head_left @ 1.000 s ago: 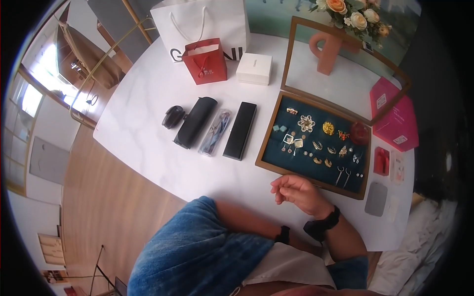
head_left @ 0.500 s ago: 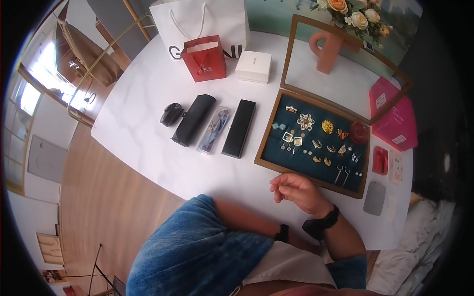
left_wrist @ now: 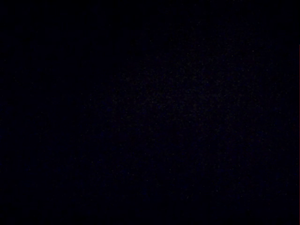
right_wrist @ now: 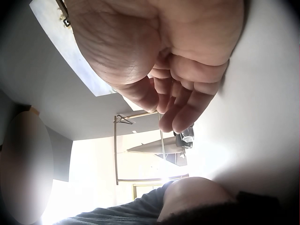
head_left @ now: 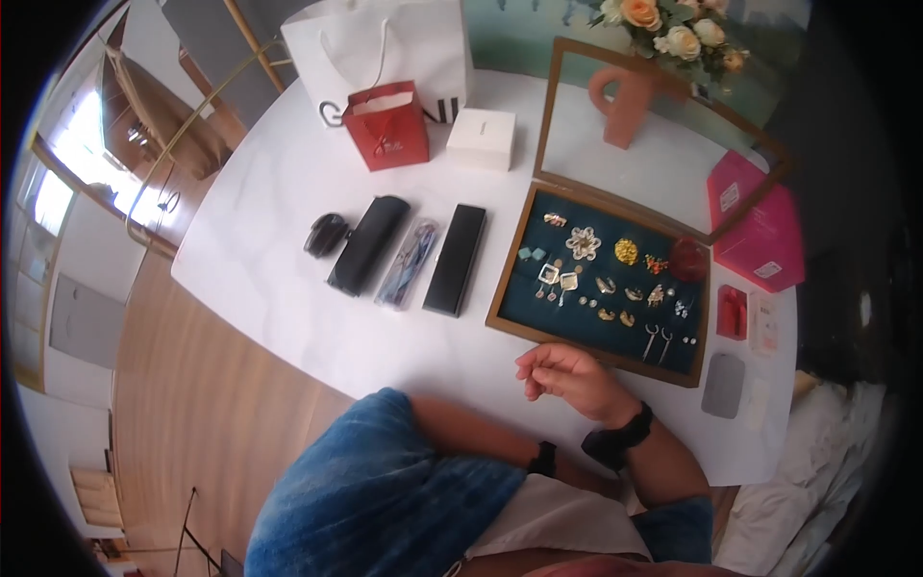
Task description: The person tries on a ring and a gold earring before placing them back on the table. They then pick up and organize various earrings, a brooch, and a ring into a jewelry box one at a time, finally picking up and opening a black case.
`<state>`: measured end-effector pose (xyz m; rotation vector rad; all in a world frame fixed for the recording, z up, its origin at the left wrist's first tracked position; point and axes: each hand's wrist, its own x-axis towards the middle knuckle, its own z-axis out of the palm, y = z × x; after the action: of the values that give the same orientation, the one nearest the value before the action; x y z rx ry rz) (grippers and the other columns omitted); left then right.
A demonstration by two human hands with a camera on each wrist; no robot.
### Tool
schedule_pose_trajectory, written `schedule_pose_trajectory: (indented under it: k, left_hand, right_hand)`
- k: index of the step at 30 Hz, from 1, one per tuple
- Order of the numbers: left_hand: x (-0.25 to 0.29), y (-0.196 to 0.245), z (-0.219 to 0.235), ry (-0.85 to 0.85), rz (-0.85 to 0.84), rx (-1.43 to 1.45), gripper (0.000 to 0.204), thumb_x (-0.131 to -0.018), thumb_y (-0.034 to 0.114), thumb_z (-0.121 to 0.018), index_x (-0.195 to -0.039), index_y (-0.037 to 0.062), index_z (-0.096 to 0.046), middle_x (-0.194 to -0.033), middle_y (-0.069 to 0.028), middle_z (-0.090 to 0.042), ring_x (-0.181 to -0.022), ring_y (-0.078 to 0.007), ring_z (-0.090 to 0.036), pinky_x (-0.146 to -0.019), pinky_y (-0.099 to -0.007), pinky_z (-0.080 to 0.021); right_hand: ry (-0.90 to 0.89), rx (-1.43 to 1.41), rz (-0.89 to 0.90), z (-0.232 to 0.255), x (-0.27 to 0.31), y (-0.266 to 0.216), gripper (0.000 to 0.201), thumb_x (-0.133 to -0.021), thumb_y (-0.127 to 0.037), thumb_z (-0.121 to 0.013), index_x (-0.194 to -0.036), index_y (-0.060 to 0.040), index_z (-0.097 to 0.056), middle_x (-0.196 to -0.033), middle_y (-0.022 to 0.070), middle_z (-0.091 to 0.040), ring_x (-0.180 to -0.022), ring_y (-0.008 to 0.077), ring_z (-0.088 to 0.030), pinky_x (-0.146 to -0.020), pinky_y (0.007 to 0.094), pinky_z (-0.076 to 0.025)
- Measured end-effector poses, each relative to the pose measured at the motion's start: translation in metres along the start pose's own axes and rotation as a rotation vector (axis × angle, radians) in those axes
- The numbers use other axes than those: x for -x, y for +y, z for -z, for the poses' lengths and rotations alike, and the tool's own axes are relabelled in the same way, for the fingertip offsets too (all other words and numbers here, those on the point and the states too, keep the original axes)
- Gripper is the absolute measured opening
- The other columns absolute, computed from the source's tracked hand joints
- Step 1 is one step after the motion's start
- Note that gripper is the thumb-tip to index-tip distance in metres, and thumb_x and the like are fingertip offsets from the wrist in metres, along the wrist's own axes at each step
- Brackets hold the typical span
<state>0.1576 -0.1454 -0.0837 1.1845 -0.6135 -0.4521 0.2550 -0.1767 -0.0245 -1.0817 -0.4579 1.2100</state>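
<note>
In the head view my right hand (head_left: 575, 380) rests on the white table (head_left: 423, 361), just in front of a jewelry box (head_left: 510, 262). Its fingers are loosely curled with nothing between them, as the right wrist view also shows. The box's glass lid (head_left: 545, 115) is raised. On its dark green lining lie a pearly flower brooch (head_left: 583, 243), a yellow flower brooch (head_left: 626, 252) and several earrings. My left forearm (head_left: 471, 430) lies along the near table edge and passes under the right arm, which hides the left hand. The left wrist view is black.
Left of the box lie a long black case (head_left: 456, 260), a clear pouch (head_left: 410, 264), a black glasses case (head_left: 370, 245) and a small black object (head_left: 327, 235). Behind stand a white box (head_left: 481, 140), red bag (head_left: 388, 130) and white bag (head_left: 404, 43). A pink box (head_left: 760, 226) stands right.
The head view has shifted slightly, so everything sits a little to the left in it. Both arms and the things on the table keep their places.
</note>
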Motion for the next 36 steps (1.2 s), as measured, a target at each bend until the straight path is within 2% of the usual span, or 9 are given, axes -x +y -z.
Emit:
schedule_pose_trajectory:
  k: [4,8,9,14,19,24,27,31,36]
  left_hand:
    - [0.017,0.011,0.010,-0.132,0.007,-0.038,0.042,-0.118,0.019,-0.036,-0.149,-0.0038,-0.052,-0.150,-0.0137,-0.057,-0.137,-0.0203,-0.055,-0.117,-0.0310,-0.043]
    - [0.013,0.002,-0.003,-0.263,0.038,-0.064,0.042,-0.118,0.019,-0.036,-0.150,-0.0038,-0.052,-0.151,-0.0138,-0.057,-0.138,-0.0205,-0.055,-0.118,-0.0312,-0.042]
    - [0.013,0.004,0.000,-0.291,0.047,-0.070,0.042,-0.118,0.019,-0.036,-0.150,-0.0038,-0.052,-0.151,-0.0138,-0.057,-0.138,-0.0206,-0.054,-0.118,-0.0313,-0.042]
    - [0.009,0.002,-0.003,-0.393,0.083,-0.098,0.043,-0.119,0.020,-0.036,-0.151,-0.0038,-0.051,-0.153,-0.0139,-0.056,-0.140,-0.0208,-0.054,-0.119,-0.0316,-0.041]
    - [0.007,0.003,-0.003,-0.452,0.126,-0.100,0.043,-0.119,0.020,-0.036,-0.151,-0.0038,-0.051,-0.154,-0.0141,-0.055,-0.141,-0.0211,-0.053,-0.120,-0.0320,-0.041]
    - [0.002,0.007,0.001,-0.512,0.188,-0.091,0.044,-0.119,0.021,-0.035,-0.152,-0.0039,-0.050,-0.155,-0.0142,-0.055,-0.143,-0.0214,-0.052,-0.121,-0.0323,-0.040]
    - [-0.012,0.026,0.016,-0.560,0.247,-0.129,0.044,-0.119,0.021,-0.035,-0.153,-0.0039,-0.050,-0.156,-0.0143,-0.054,-0.144,-0.0216,-0.052,-0.122,-0.0325,-0.040]
    - [-0.017,0.024,0.010,-0.623,0.320,-0.164,0.044,-0.120,0.021,-0.035,-0.153,-0.0039,-0.050,-0.157,-0.0144,-0.054,-0.145,-0.0218,-0.051,-0.123,-0.0328,-0.039]
    - [0.018,0.042,0.023,-0.619,0.373,-0.212,0.045,-0.120,0.022,-0.035,-0.154,-0.0039,-0.049,-0.159,-0.0145,-0.053,-0.147,-0.0221,-0.051,-0.124,-0.0331,-0.039]
  right_hand:
    - [-0.013,-0.008,0.008,0.001,0.000,-0.001,0.026,-0.111,-0.005,-0.056,-0.136,-0.0015,-0.064,-0.123,0.0069,-0.068,-0.104,0.0155,-0.068,-0.095,0.0329,-0.058]
    - [-0.079,-0.017,0.052,0.005,-0.002,0.004,0.030,-0.113,-0.012,-0.057,-0.140,-0.0024,-0.062,-0.124,0.0058,-0.068,-0.107,0.0136,-0.067,-0.100,0.0333,-0.058]
    - [-0.068,-0.022,0.039,0.003,-0.001,0.003,0.028,-0.113,-0.010,-0.056,-0.139,-0.0028,-0.063,-0.126,0.0055,-0.067,-0.107,0.0149,-0.068,-0.097,0.0325,-0.057]
    - [-0.074,-0.036,0.039,0.005,-0.003,0.007,0.029,-0.114,-0.011,-0.055,-0.140,-0.0016,-0.062,-0.124,0.0043,-0.067,-0.107,0.0144,-0.068,-0.099,0.0330,-0.057]
    - [-0.080,-0.096,0.025,0.007,-0.004,0.009,0.030,-0.115,-0.012,-0.052,-0.142,-0.0022,-0.061,-0.123,0.0045,-0.067,-0.107,0.0136,-0.067,-0.100,0.0336,-0.056]
    - [-0.165,-0.282,0.083,0.020,-0.005,0.018,0.033,-0.115,-0.019,-0.054,-0.143,-0.0040,-0.062,-0.125,0.0048,-0.066,-0.105,0.0126,-0.063,-0.099,0.0324,-0.053]
    - [-0.172,-0.299,0.086,0.021,-0.007,0.014,0.036,-0.114,-0.022,-0.055,-0.144,-0.0041,-0.061,-0.125,0.0049,-0.066,-0.104,0.0124,-0.063,-0.097,0.0314,-0.052]
    - [-0.172,-0.308,0.095,0.019,-0.008,0.014,0.036,-0.114,-0.028,-0.056,-0.140,-0.0040,-0.064,-0.124,0.0056,-0.067,-0.103,0.0134,-0.064,-0.096,0.0310,-0.054]
    - [-0.220,-0.321,0.103,0.026,-0.023,0.025,0.037,-0.114,-0.030,-0.057,-0.139,-0.0034,-0.064,-0.124,0.0060,-0.068,-0.104,0.0132,-0.065,-0.095,0.0301,-0.054]
